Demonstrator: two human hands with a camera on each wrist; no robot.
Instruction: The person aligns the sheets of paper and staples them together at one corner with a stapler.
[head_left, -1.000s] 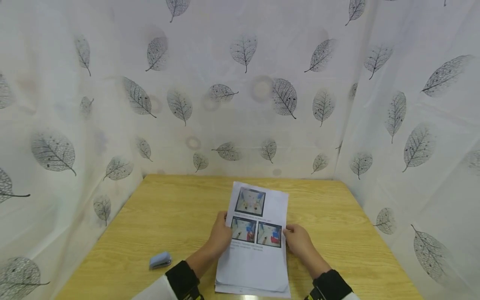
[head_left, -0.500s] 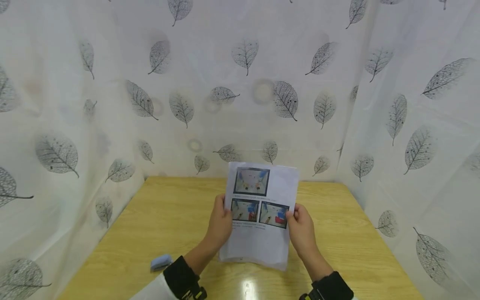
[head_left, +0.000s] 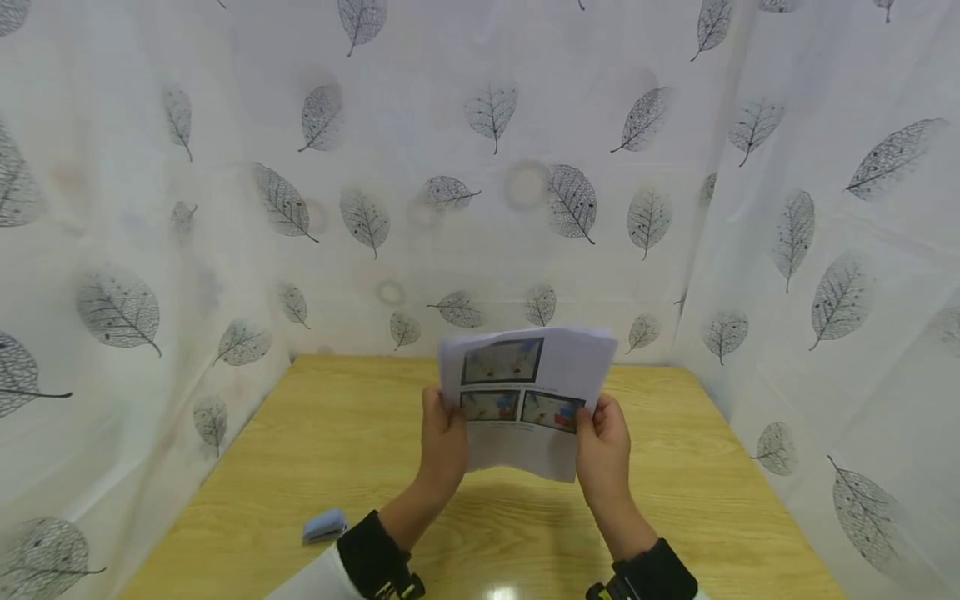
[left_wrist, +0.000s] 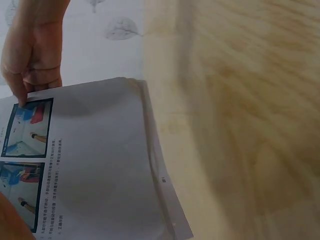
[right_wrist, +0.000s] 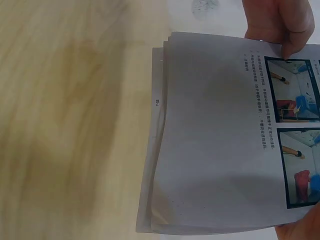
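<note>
A stack of printed paper sheets (head_left: 517, 450) is held up over the table between both hands, its top edge bowed. My left hand (head_left: 442, 442) grips its left edge with the thumb on the front page; the right hand (head_left: 602, 450) grips the right edge the same way. Three framed pictures and small lines of text show on the front page. In the left wrist view the sheets (left_wrist: 105, 150) are slightly uneven at the bottom edge. The right wrist view also shows the sheets (right_wrist: 215, 140) fanned a little there. Fingers behind the stack are hidden.
A small blue stapler (head_left: 325, 526) lies on the wooden table (head_left: 697, 500), left of the left forearm. White curtains with a leaf print (head_left: 491, 108) hang behind the table and along both sides.
Both hands have lifted the sheets up off the table and tilted them, so the page looks shorter and its top edge bows. The stapler stays where it lay.
</note>
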